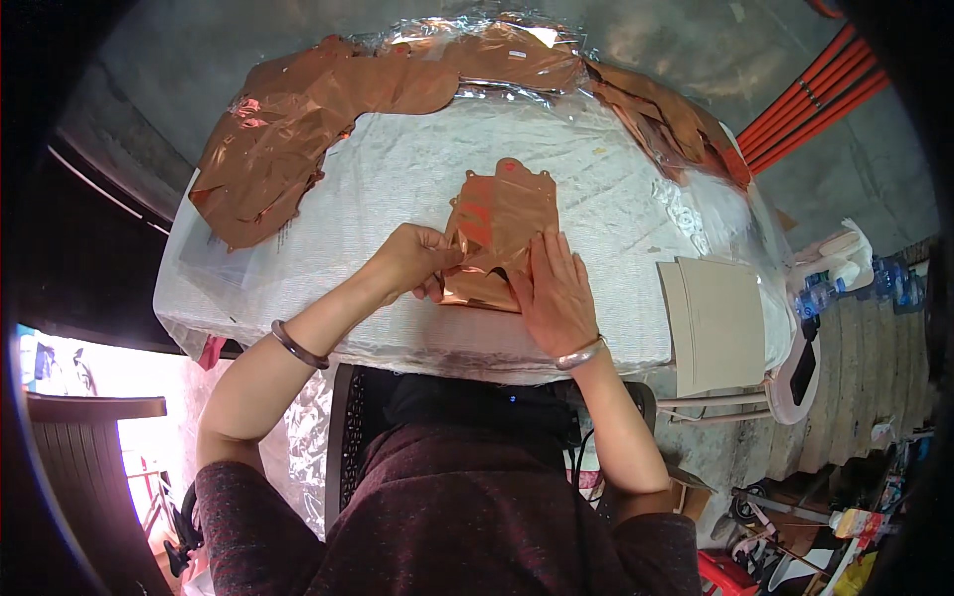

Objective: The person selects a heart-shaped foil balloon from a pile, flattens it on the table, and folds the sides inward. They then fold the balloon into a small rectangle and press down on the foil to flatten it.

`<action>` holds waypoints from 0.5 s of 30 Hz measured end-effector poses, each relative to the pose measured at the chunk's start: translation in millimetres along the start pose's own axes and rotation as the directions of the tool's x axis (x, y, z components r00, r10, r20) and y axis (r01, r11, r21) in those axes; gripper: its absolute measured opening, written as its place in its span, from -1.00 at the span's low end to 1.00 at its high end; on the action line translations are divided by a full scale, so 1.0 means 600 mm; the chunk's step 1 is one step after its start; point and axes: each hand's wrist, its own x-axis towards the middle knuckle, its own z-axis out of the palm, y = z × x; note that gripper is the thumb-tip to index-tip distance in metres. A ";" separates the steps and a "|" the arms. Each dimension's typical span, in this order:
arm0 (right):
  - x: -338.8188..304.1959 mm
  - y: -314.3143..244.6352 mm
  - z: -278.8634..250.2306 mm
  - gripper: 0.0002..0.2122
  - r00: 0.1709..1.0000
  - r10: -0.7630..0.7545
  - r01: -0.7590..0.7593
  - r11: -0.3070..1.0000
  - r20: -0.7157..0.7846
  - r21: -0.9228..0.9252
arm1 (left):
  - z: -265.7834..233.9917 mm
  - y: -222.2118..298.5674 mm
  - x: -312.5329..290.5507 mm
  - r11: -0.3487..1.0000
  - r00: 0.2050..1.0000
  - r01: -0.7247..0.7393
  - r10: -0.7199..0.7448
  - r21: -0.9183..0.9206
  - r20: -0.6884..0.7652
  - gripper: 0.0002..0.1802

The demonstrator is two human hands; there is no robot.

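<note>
Upper-left pile: loose copper-coloured sheets [288, 129] lay stacked near the edge of the white-covered table [383, 189]; neither hand touched them.
Left hand [422, 262]: centre of frame, at the near left edge of the work sheet; thumb and fingers closed together, apparently pinching that edge; exact grip partly hidden.
Work sheet [519, 211]: one copper-coloured piece, centre of frame, tabs toward the top, flat on the cover; its near part looked creased or lifted, with a shiny strip [481, 290] below, between the hands. Whether fold or second layer, couldn't tell.
Step in hand: looked like working the near edge, one hand pinching, the other steadying.
Right hand [558, 298]: right of centre, spread flat, fingers extended over the sheet's right side; pressing, nothing gripped.
Next move: judged to call for a steady right palm and a light left pinch, since thin sheet could crease.
Upper-right pile: more copper-coloured pieces [656, 114], untouched.
Right edge: beige cardboard [723, 323] lay apart from the hands.
</note>
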 end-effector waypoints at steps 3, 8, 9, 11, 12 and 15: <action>0.001 0.000 -0.010 -0.47 0.995 0.050 -0.055 0.997 0.081 0.057 | -0.001 -0.002 0.000 1.000 1.000 -0.002 0.002 -0.004 0.012 -0.74; 0.032 0.006 -0.020 -0.43 0.999 -0.016 0.012 0.996 0.048 0.086 | -0.001 0.002 -0.003 1.000 1.000 0.025 -0.025 0.009 -0.006 -0.73; 0.032 0.009 -0.014 -0.43 0.999 -0.020 0.016 0.996 0.047 0.085 | -0.002 0.000 -0.001 1.000 1.000 0.021 -0.021 -0.003 0.005 -0.73; 0.028 0.022 0.010 -0.43 0.993 0.021 -0.026 0.999 0.113 0.045 | -0.002 -0.004 0.002 1.000 1.000 0.009 -0.009 -0.003 0.021 -0.73; 0.026 0.027 0.017 -0.43 0.993 0.011 -0.017 0.999 0.118 0.050 | -0.002 -0.005 0.000 1.000 0.999 0.004 -0.004 -0.004 0.036 -0.74; 0.024 0.034 0.026 -0.41 0.990 -0.023 0.032 0.998 0.141 -0.060 | -0.004 0.004 -0.004 0.999 0.998 0.042 -0.041 -0.027 0.039 -0.75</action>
